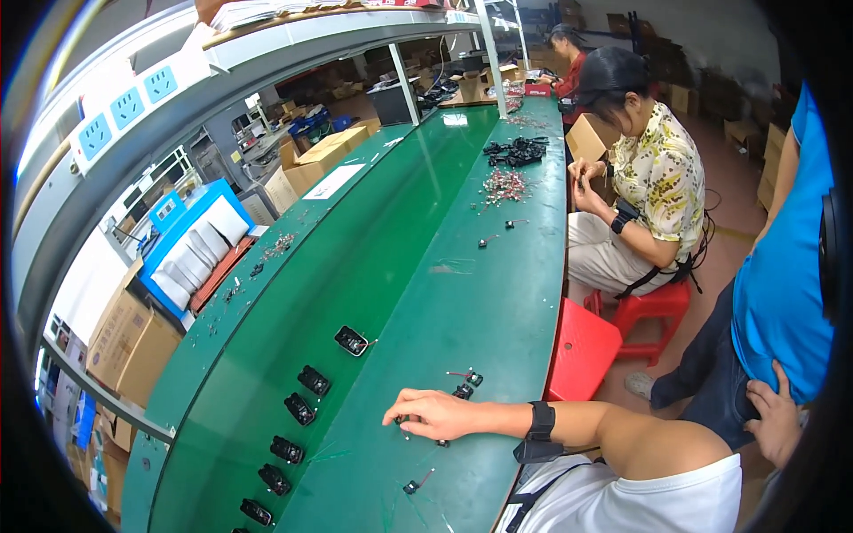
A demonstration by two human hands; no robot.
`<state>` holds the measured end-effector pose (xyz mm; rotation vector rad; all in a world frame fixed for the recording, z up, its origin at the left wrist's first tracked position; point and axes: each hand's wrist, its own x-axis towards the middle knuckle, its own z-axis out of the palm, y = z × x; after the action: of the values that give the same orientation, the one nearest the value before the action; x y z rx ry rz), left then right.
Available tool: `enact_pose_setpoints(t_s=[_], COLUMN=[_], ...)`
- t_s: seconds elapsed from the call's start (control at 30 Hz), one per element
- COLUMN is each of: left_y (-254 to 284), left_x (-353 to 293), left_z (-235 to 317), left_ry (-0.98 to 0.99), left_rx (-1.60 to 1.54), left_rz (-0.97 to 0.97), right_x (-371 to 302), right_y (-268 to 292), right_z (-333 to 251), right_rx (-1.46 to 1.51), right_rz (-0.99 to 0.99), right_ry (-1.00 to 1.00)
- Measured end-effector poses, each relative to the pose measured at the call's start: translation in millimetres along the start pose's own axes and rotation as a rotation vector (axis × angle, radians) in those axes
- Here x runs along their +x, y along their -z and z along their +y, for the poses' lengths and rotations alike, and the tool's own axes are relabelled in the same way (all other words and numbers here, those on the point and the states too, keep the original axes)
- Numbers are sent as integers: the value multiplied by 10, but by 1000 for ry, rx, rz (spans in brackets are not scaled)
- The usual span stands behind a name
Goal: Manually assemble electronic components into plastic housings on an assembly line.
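Note:
My right hand reaches over the green bench from the right, a black band around its wrist. Its fingers bend down and close on a small black part, mostly hidden under the fingertips. Beside the hand lie small black parts with thin red wires, one just above it and another black part nearer me. Several black housings stand in a row on the green belt left of the hand; the farthest housing has a red wire sticking out. My left hand is out of view.
A co-worker sits farther along the bench, near a pile of small red-and-white parts and black pieces. A red stool stands close to the bench edge. A person in blue stands at the right. A metal frame with sockets overhangs the left.

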<state>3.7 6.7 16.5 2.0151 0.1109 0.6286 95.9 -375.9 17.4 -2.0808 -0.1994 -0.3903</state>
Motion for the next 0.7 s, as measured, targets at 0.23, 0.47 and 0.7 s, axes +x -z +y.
enact_pose_setpoints(t_s=[0.23,0.47,0.7], left_y=[-676,-834,-894], left_x=[-263,-280,-218], left_z=[374,553,460], left_ry=[-178,-113,-164], left_rx=[-181,-252,-319], left_rz=[-445,-604,-662], right_x=[-36,-54,-81], right_y=[8,-131,-171], right_z=[-290,-111,-158], right_rx=[252,336,491], right_rz=[-101,-208,-181], right_ry=[-81,-110,-147])
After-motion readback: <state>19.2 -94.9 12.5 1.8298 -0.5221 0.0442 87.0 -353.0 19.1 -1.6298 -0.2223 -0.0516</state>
